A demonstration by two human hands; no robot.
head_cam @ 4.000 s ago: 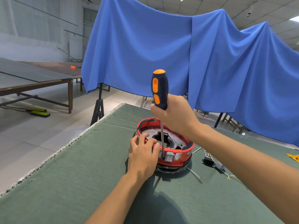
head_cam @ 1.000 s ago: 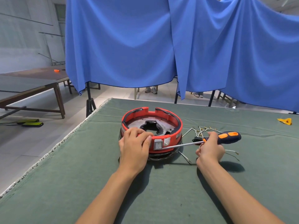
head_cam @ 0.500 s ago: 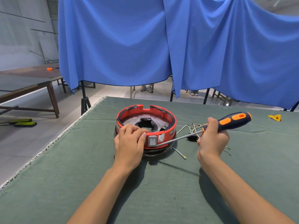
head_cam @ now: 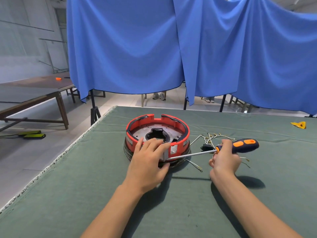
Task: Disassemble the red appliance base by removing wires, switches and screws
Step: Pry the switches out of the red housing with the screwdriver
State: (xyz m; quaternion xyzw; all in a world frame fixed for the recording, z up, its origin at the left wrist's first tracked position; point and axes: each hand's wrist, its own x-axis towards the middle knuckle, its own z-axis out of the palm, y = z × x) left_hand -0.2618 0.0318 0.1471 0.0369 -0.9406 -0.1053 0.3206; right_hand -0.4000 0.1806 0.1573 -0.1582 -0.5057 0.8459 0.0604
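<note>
The blue curtain [head_cam: 154,45] hangs across the far side, and my green-covered table [head_cam: 85,194] fills the near ground. On it, about mid-table, sits the red appliance base [head_cam: 178,129] — an open ring with a grey metal plate [head_cam: 142,133] inside and a dark cut-out at its middle. To its right lie loose wires [head_cam: 212,136] and a small black switch [head_cam: 205,147], and far right a yellow scrap [head_cam: 299,125]. My left hand [head_cam: 148,162] rests over the base's near rim, fingers curved onto it, thumb low against the front. My right hand [head_cam: 224,160] grips the orange-and-navy screwdriver [head_cam: 243,145], its shaft lying nearly level, tip at the base's near front wall beside a grey switch [head_cam: 165,154] — contact I cannot confirm.
</note>
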